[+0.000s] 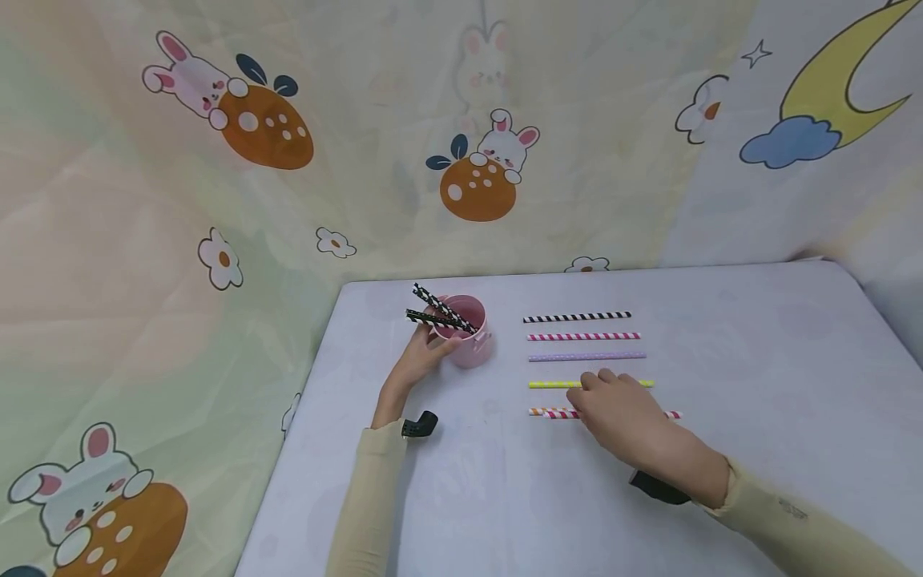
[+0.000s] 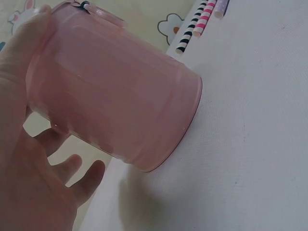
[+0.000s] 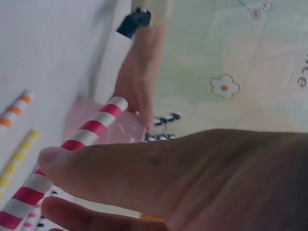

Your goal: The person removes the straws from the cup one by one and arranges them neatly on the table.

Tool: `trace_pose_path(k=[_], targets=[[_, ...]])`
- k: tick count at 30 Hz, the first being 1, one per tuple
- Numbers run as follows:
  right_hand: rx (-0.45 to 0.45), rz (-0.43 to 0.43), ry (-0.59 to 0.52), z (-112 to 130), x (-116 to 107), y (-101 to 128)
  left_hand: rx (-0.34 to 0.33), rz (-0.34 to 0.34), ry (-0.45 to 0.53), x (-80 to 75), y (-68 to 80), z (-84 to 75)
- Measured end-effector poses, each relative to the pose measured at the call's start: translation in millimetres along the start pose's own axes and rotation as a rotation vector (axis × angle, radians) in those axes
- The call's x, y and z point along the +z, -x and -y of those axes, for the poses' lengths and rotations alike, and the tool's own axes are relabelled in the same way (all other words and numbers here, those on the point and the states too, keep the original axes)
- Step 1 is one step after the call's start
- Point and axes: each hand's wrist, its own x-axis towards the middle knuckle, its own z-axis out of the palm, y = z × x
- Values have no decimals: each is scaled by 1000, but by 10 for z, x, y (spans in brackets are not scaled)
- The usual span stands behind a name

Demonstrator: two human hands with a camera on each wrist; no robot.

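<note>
Head view: pink cup [image 1: 470,340] upright on the desk [image 1: 721,401], clasped from its left side by the left hand [image 1: 425,353], fingers curled round the wall. Two black-and-white striped straws [image 1: 441,314] inside, leaning out over the cup's left rim. To the right of the cup, six straws flat in a column: black-and-white [image 1: 577,317], pink-and-white [image 1: 584,336], lilac [image 1: 587,357], yellow [image 1: 551,385], orange-and-white [image 1: 537,411], and a red-and-white straw [image 1: 558,414], this last partly beneath the right hand [image 1: 623,413]. One cup, eight straws in all.

Left wrist view: cup wall [image 2: 115,96] smooth, translucent plastic; probably light and easily tipped, hence best steadied round its middle. Three straw tips just past the cup.

Right wrist view: red-and-white straw [image 3: 77,142] pinched by the thumb [image 3: 96,166] against a finger below, somewhere along its length; exact spot hard to tell. Paper tube by the look: very light, stiffish yet crushable, so gentle pressure advisable. Cup and left forearm beyond.
</note>
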Motion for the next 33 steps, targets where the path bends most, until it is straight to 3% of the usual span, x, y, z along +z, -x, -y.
trace_pose_path(k=[7,14,16,22,33], targets=[[-21,83,41,148,276,51,-3,-1,12,3,1,-2],[-9,72,10,222,544,19,10,7,4,0,2,-13],[-6,98,4,241,587,6,15,5,-9,-5,-25,66],[17,161,-2,276,627,-29,27,-16,-28,-3,-98,302],[15,168,-10,275,614,-41,42,-32,10,8,-91,343]])
